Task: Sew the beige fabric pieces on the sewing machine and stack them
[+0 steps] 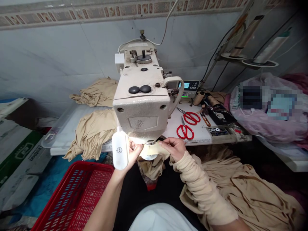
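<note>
A worn white sewing machine stands on the white table, its head facing me. Under its needle lies a piece of beige fabric that hangs off the table's front edge. My left hand pinches this fabric just left of the needle, partly hidden behind a white lamp fixed to the machine. My right hand, its forearm in a beige sleeve, grips the same fabric just right of the needle, fingers curled.
Two red scissors and a thread snip lie right of the machine. Beige fabric piles lie to its left and over my lap. A red plastic basket stands lower left. Thread cones and a control panel are behind.
</note>
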The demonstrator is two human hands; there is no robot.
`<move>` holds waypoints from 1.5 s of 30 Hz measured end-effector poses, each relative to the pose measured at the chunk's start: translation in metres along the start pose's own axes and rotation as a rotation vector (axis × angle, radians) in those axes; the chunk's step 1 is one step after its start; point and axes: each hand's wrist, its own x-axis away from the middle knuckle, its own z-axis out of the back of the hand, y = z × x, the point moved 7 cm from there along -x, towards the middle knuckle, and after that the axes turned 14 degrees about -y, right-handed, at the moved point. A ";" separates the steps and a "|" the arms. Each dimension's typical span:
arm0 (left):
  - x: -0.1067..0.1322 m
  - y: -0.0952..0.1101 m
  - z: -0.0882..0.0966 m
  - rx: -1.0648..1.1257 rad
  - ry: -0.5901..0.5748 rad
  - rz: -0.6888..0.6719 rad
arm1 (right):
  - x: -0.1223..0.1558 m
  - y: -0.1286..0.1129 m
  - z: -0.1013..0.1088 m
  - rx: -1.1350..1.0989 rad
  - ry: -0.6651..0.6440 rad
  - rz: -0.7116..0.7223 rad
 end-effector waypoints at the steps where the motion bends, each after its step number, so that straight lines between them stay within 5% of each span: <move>1: 0.000 0.000 0.000 -0.003 -0.002 0.002 | 0.000 0.000 0.000 0.001 0.002 0.000; 27: 0.002 -0.001 -0.008 0.195 -0.008 0.030 | -0.001 0.014 -0.001 -0.057 -0.008 -0.003; 45: -0.001 -0.004 -0.006 0.097 -0.037 0.010 | -0.002 0.014 0.000 -0.017 -0.002 -0.016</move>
